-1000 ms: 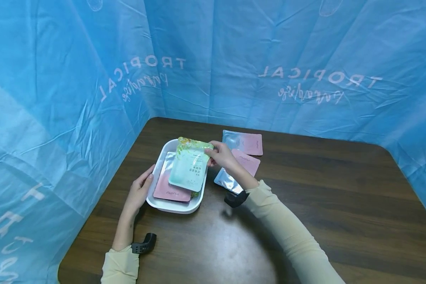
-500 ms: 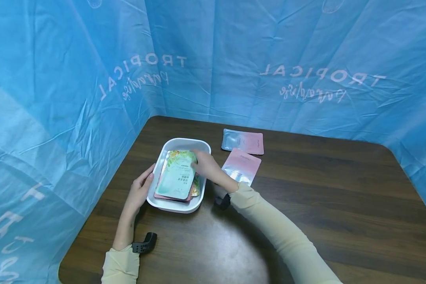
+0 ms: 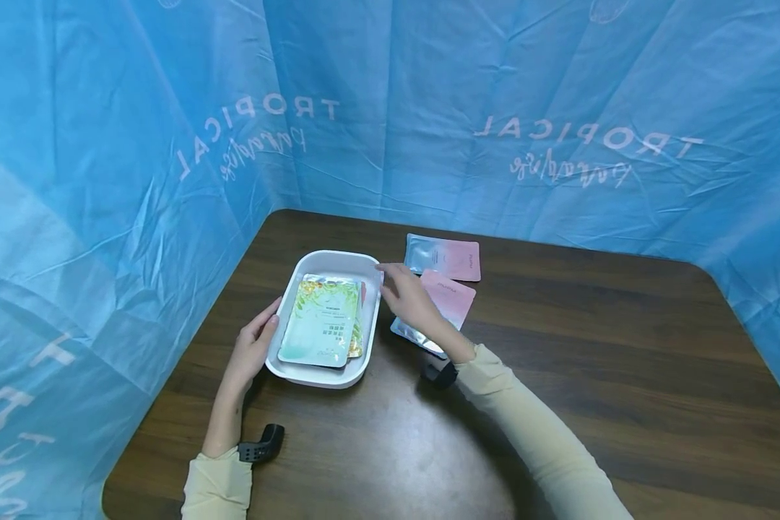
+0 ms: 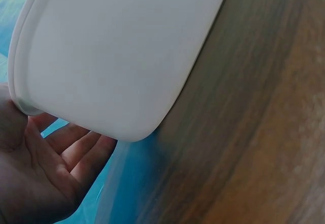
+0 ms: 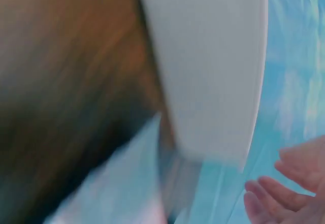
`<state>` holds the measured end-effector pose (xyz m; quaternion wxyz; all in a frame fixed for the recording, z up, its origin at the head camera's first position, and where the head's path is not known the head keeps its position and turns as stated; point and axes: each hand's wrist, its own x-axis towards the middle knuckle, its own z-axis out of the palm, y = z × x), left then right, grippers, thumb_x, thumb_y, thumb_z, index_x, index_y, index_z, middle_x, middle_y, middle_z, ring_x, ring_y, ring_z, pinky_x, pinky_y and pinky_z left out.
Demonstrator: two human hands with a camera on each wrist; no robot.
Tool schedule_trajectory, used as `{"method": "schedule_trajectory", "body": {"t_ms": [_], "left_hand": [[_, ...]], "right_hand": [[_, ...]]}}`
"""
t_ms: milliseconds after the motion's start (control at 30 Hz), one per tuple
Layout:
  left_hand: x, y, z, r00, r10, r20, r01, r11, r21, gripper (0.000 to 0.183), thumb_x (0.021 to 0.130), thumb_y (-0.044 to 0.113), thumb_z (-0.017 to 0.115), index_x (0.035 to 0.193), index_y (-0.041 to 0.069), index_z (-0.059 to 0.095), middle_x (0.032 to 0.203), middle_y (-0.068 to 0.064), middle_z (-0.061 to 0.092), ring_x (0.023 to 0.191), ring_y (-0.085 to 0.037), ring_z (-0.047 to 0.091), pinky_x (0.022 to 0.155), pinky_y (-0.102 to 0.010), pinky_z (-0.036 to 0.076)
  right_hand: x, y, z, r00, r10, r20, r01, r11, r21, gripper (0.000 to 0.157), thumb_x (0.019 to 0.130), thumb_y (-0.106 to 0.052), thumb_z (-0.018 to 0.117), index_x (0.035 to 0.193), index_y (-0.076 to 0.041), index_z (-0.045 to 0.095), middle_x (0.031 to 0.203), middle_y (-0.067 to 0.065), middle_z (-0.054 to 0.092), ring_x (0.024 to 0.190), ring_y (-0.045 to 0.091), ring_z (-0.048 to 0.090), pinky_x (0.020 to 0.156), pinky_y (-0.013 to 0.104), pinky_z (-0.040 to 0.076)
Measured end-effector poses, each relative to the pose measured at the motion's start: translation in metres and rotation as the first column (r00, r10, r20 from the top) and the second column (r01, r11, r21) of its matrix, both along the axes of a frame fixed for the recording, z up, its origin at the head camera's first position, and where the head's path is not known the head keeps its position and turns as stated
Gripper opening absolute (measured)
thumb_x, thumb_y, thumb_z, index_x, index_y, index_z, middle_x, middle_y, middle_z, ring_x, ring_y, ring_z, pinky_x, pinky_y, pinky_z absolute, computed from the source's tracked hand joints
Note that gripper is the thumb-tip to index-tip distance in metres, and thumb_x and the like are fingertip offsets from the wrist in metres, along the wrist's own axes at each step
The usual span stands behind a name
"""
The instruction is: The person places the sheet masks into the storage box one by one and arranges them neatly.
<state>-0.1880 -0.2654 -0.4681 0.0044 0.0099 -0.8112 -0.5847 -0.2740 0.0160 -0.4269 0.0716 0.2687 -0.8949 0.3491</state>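
A white plastic tub (image 3: 364, 269) holds several flat face mask packets. On top lies a pale green packet (image 3: 318, 325) with a leafy, flowered end. A yellow-green packet (image 3: 356, 339) and a thin strip of pink show under its right side. My left hand (image 3: 250, 347) rests against the tub's left outer wall, with fingers (image 4: 84, 148) extended along it in the left wrist view. My right hand (image 3: 412, 300) is at the tub's upper right rim with nothing in it. Its fingers (image 5: 277, 196) are loosely bent in the right wrist view, just off the tub.
Two pink-and-blue packets lie right of the tub: one packet (image 3: 443, 257) at the back, another packet (image 3: 451, 296) partly under my right arm. Blue printed cloth (image 3: 390, 130) hangs around the far and side edges of the brown wooden table (image 3: 591, 347).
The green packet went from my right hand down onto the pile in the tub. My right hand let go and drew back right to the rim. My left hand stayed at the tub.
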Motion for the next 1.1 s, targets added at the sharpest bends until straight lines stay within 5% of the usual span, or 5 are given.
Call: {"method": "schedule_trajectory", "body": {"t_ms": [200, 433, 633, 833, 1100], "left_hand": [[0.0, -0.003, 0.0, 1.0, 0.006, 0.006, -0.006, 1.0, -0.009, 0.049, 0.103, 0.03, 0.035, 0.147, 0.01, 0.03, 0.149, -0.016, 0.026, 0.134, -0.034, 0.025, 0.103, -0.049, 0.027], [0.002, -0.004, -0.001, 1.0, 0.002, 0.002, -0.002, 1.0, -0.009, 0.049, 0.103, 0.029, 0.036, 0.147, 0.008, 0.03, 0.149, -0.016, 0.026, 0.135, -0.033, 0.024, 0.104, -0.05, 0.026], [0.003, -0.003, 0.0, 1.0, 0.005, 0.005, -0.005, 1.0, 0.005, 0.049, 0.103, 0.03, 0.036, 0.147, 0.009, 0.03, 0.15, -0.014, 0.026, 0.135, -0.031, 0.024, 0.104, -0.048, 0.025], [0.001, 0.0, 0.0, 1.0, -0.006, 0.006, 0.005, 1.0, 0.024, 0.049, 0.103, 0.029, 0.036, 0.147, 0.009, 0.029, 0.15, -0.013, 0.025, 0.135, -0.029, 0.023, 0.105, -0.046, 0.025], [0.0, 0.0, 0.0, 1.0, -0.008, -0.002, 0.008, 1.0, 0.023, 0.049, 0.103, 0.029, 0.035, 0.147, 0.007, 0.029, 0.15, -0.014, 0.026, 0.135, -0.029, 0.024, 0.105, -0.046, 0.026]], "right_hand": [[-0.018, 0.068, -0.015, 0.977, -0.193, 0.094, 0.194, 0.981, -0.004, 0.029, 0.09, 0.009, 0.046, 0.117, 0.011, 0.058, 0.112, 0.024, 0.06, 0.104, 0.034, 0.057, 0.087, 0.043, 0.045], [-0.022, 0.116, -0.032, 0.932, -0.316, 0.18, 0.294, 0.946, 0.136, 0.022, 0.091, -0.001, 0.057, 0.109, 0.011, 0.06, 0.098, 0.025, 0.059, 0.085, 0.034, 0.054, 0.072, 0.041, 0.047], [-0.021, 0.123, -0.036, 0.876, -0.413, 0.249, 0.328, 0.889, 0.32, 0.051, 0.081, -0.028, 0.074, 0.108, 0.01, 0.053, 0.096, 0.021, 0.046, 0.087, 0.033, 0.042, 0.067, 0.04, 0.04], [-0.023, 0.119, -0.033, 0.874, -0.446, 0.192, 0.317, 0.823, 0.471, 0.07, 0.071, -0.041, 0.081, 0.105, 0.011, 0.048, 0.095, 0.021, 0.046, 0.086, 0.034, 0.041, 0.069, 0.043, 0.039], [-0.022, 0.116, -0.034, 0.88, -0.427, 0.209, 0.307, 0.846, 0.436, 0.069, 0.074, -0.034, 0.08, 0.114, 0.01, 0.046, 0.095, 0.022, 0.05, 0.083, 0.033, 0.045, 0.067, 0.043, 0.041]]}}
